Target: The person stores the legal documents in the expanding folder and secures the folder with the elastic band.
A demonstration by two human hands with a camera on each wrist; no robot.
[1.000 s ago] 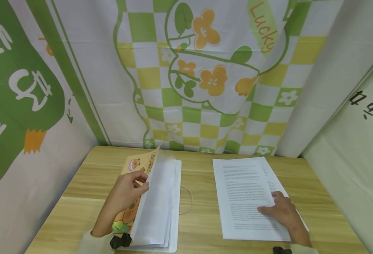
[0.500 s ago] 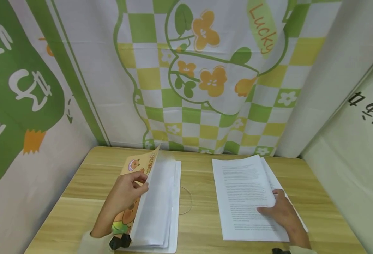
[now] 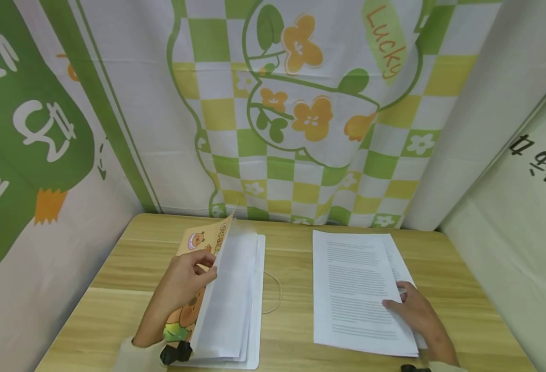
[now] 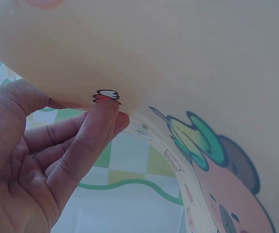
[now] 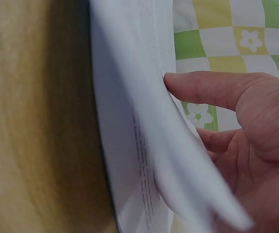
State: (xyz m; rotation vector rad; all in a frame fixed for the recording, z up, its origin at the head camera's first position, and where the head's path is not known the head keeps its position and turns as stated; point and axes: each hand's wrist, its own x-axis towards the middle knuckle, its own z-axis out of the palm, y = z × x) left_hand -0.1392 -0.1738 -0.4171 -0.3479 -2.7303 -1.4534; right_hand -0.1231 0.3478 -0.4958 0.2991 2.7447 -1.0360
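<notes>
On the left of the table lies a folder with a yellow cartoon cover (image 3: 197, 238), its cover raised partway from the white papers (image 3: 228, 305) inside. My left hand (image 3: 186, 276) pinches the cover's free edge between thumb and fingers; the left wrist view shows this hand (image 4: 61, 150) below the cover's bent surface (image 4: 188, 53). To the right lie printed sheets (image 3: 356, 289), one over another and slightly offset. With its thumb on top, my right hand (image 3: 417, 312) grips their right edge. In the right wrist view, the sheets (image 5: 154, 126) are lifted and curved at that edge.
A thin elastic loop (image 3: 280, 292) sticks out from the folder's right side onto the wooden table (image 3: 286, 330). Bare wood lies between folder and sheets. A patterned curtain (image 3: 300, 181) hangs behind the table's far edge, with fabric walls on both sides.
My right hand has turned the sheets slightly, with their near edge shifting left, and the lower sheet now sticks out less on the right. My left hand and the folder cover have stayed put.
</notes>
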